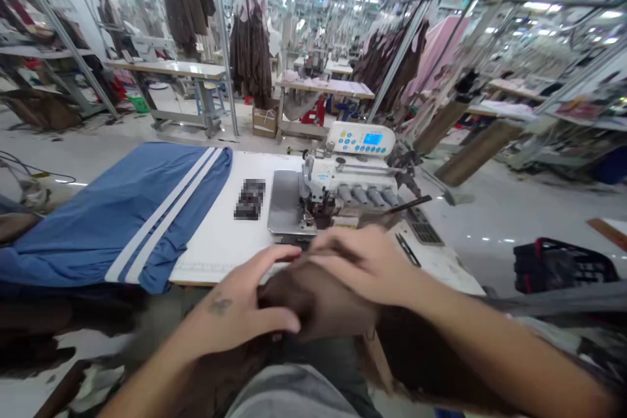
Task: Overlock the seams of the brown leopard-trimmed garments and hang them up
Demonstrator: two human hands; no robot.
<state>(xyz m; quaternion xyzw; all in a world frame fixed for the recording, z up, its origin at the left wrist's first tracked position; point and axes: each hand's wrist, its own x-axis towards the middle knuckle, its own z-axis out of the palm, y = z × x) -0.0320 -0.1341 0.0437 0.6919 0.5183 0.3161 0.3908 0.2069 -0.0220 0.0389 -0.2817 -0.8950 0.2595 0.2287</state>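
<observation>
A bunched piece of brown fabric (333, 300) is between my hands, just in front of the sewing table's near edge. My right hand (367, 261) pinches its top edge, fingers curled over the cloth. On the fabric's other side, my left hand (240, 307) curves around it with thumb and forefinger spread; the remaining fingers are hidden in the cloth. Directly beyond the hands stands a white overlock sewing machine (353, 173) with a lit blue display. Its metal plate (287, 202) lies to the left of the needle area. Motion blurs the fabric and both hands.
Blue cloth with two white stripes (132, 215) covers the left of the white table (210, 255). A pixelated dark item (249, 199) lies beside the machine plate. Black tweezers (407, 249) rest at right. A dark basket (563, 264) stands further right; hanging brown garments (252, 46) are behind.
</observation>
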